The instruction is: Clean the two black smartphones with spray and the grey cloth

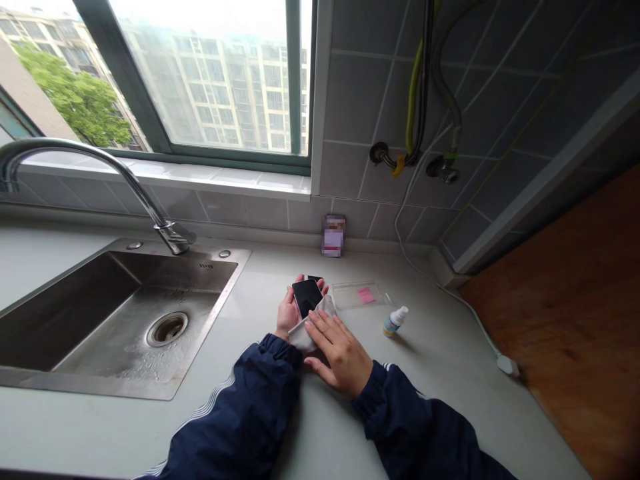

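Over the counter, my left hand (286,315) holds a smartphone (306,297) with a dark screen facing up, fingers curled around its edges. A second dark, flat piece with a light edge (315,279) shows just beyond the phone's top; I cannot tell what it is. A light grey cloth (304,335) covers the lower part of the phone. On that cloth lies my right hand (341,350), palm down, with fingers stretched out and thumb apart. The cloth hides the phone's lower end.
Right of my hands are a clear plastic case with a pink slip (367,295) and a small spray bottle (395,321). Another phone (333,236) leans against the tiled wall. A steel sink (165,393) with a faucet (173,237) lies left. A white cable (450,293) runs along the right.
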`<state>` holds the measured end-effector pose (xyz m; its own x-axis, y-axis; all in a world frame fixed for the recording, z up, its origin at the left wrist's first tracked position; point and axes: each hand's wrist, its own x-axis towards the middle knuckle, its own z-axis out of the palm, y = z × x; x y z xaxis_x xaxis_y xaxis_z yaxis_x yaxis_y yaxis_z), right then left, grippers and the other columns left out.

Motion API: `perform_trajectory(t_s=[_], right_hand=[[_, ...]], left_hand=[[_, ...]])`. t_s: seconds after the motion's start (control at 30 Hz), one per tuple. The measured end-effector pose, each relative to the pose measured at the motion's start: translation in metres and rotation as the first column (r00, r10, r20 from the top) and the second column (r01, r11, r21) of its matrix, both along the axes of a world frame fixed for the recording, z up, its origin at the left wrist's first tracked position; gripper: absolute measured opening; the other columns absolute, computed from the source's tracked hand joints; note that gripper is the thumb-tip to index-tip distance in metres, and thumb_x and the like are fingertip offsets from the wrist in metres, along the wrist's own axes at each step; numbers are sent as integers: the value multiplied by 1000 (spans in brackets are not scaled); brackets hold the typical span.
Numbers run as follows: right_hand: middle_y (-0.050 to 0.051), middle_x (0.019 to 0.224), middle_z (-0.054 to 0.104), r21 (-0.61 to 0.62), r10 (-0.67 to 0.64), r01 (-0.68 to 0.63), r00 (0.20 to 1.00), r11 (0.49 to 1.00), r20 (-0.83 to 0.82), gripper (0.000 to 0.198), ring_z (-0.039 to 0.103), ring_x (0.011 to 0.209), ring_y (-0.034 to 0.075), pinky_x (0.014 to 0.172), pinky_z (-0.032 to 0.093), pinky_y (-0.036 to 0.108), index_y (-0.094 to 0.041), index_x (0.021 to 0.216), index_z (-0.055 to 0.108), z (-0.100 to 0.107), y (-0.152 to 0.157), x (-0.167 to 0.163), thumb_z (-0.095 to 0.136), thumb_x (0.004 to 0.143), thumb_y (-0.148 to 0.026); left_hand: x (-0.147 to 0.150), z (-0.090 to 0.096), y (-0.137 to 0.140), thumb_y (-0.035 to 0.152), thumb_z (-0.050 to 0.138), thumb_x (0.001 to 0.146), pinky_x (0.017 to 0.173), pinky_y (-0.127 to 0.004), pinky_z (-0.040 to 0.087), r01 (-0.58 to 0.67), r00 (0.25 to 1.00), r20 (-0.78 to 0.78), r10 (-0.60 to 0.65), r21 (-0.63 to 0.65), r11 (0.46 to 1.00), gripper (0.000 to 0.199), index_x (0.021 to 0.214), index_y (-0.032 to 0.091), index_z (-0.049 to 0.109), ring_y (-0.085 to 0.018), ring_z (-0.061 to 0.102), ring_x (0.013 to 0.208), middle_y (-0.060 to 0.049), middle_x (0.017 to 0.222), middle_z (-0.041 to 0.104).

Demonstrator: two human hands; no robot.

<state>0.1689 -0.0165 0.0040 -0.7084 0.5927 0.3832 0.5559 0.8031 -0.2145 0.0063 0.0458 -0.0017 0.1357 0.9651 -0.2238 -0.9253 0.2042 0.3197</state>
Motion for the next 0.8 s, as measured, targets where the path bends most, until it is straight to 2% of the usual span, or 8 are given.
perform_trajectory(t_s=[0.2,0.33,0.47,0.63,0.8], right_hand=[[16,162,35,15,6,-6,1000,1000,14,69,30,152,33,119,38,56,-10,154,42,-3,-4,2,65,91,-28],[14,164,33,21,-50,50,999,999,14,69,28,153,32,120,38,54,-11,155,41,-5,-5,1,62,90,-22],[15,163,33,28,-95,95,996,995,-4,68,28,153,33,119,38,56,-10,155,40,-8,-5,0,60,93,-27],[17,165,29,21,-111,112,994,994,-9,74,23,154,36,118,39,58,-10,158,34,-10,-5,-1,61,95,-37],[19,165,27,14,-82,82,997,997,7,80,22,154,38,118,37,60,-9,159,31,-10,-7,-3,64,93,-41]], left_hand=[[-5,-7,5,49,30,105,106,-58,44,-20,991,134,23,-24,1000,55,157,32,33,-33,66,119,-18,145,58],[-7,-6,6,48,30,105,102,-60,47,-70,990,117,74,-33,997,52,151,29,43,-33,67,117,-18,139,63],[-6,-4,6,50,31,104,99,-57,50,-86,992,88,90,-41,995,52,149,28,47,-33,68,115,-18,137,63],[-2,-5,5,59,29,102,99,-53,51,-82,994,68,84,-23,996,62,151,24,44,-33,64,122,-18,144,58],[2,-5,2,70,23,99,103,-53,49,14,994,109,-20,51,999,81,152,12,43,-35,55,134,-20,147,55]])
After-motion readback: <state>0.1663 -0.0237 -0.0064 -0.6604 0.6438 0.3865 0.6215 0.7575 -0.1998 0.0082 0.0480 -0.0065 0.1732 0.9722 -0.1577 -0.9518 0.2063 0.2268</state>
